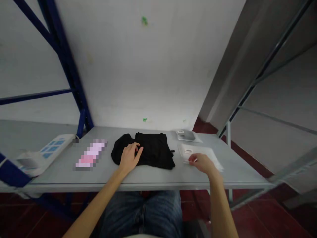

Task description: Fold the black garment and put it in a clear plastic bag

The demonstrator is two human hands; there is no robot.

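Observation:
A folded black garment (151, 150) lies in the middle of a grey table (153, 175). My left hand (130, 157) rests flat on its left part, fingers stretched out. My right hand (200, 162) sits on the near edge of a stack of clear plastic bags (198, 152) to the right of the garment; its fingers curl down onto the plastic, and whether they pinch it I cannot make out.
A second clear bag with something dark inside (187, 135) lies at the back right. A white power strip with blue switches (47, 150) and a blurred pink object (90, 154) lie at the left. Blue shelf posts (71, 76) stand behind, grey shelving (260, 86) at the right.

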